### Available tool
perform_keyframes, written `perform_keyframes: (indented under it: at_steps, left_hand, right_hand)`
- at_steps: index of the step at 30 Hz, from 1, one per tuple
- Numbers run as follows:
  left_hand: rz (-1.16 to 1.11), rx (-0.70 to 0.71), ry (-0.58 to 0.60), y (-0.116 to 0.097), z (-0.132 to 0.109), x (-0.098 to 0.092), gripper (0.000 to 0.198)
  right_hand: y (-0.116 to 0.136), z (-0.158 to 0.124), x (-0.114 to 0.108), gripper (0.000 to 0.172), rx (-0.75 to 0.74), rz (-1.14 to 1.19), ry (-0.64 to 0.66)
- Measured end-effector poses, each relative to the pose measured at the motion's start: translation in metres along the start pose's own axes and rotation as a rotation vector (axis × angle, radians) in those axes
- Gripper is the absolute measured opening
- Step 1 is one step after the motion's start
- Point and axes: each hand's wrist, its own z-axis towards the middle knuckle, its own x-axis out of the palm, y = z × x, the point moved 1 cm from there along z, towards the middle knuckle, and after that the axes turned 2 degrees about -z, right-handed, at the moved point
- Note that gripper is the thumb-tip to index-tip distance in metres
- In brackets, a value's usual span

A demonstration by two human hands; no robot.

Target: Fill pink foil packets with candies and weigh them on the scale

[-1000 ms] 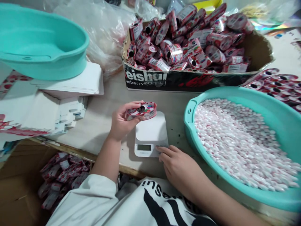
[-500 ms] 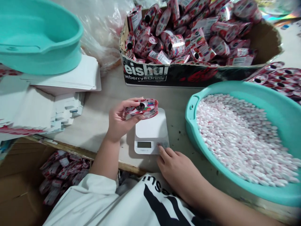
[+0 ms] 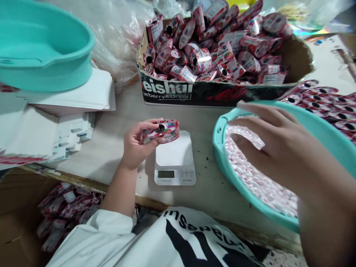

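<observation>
Between the thumb and fingers of my left hand (image 3: 139, 142) is a small red-and-pink printed candy box (image 3: 171, 130) with a round dark opening. The box is held over the upper left part of a white digital scale (image 3: 175, 157), whose small display and buttons face me. My right hand (image 3: 267, 144), blurred by motion, hovers over a turquoise basin (image 3: 219, 139) with its fingers apart and nothing visible in them. White and pink wrapped candies (image 3: 256, 187) fill much of that basin, partly hidden by the hand and forearm.
Behind the scale stands a black cardboard carton (image 3: 167, 92) heaped with similar boxes. More boxes (image 3: 333, 105) lie in rows at the right. On the left, another turquoise basin (image 3: 50, 70) rests on white flat cartons (image 3: 94, 89). A brown box (image 3: 16, 207) sits below the table edge.
My right hand has left the scale's buttons and moved up and right over the candy basin. My left hand still holds the candy box over the scale. The view has shifted slightly.
</observation>
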Motion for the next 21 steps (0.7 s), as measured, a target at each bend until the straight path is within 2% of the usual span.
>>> perform_keyframes:
  at_steps: [3, 5, 8, 13, 17, 21]
  left_hand:
    - [0.024, -0.025, -0.019, 0.001, 0.000, 0.002, 0.033]
    - [0.032, -0.037, -0.016, 0.001, 0.000, 0.003, 0.033]
    - [0.043, -0.039, -0.003, -0.001, 0.001, 0.004, 0.035]
    - [0.057, -0.010, 0.000, -0.004, 0.001, 0.000, 0.034]
    - [0.031, 0.001, 0.018, -0.004, 0.000, 0.000, 0.035]
    - [0.006, -0.014, 0.013, -0.004, 0.000, 0.003, 0.035]
  right_hand:
    - [-0.025, 0.001, 0.032, 0.054, 0.138, -0.038, 0.135]
    - [-0.023, -0.002, 0.047, 0.060, 0.231, 0.051, 0.275]
    - [-0.010, -0.004, 0.052, 0.068, 0.327, 0.129, 0.395]
    - [-0.009, -0.009, 0.045, 0.070, 0.304, 0.072, 0.408]
    - [-0.014, -0.010, 0.044, 0.060, 0.269, 0.056, 0.382]
    - [-0.013, -0.010, 0.041, 0.054, 0.294, 0.086, 0.435]
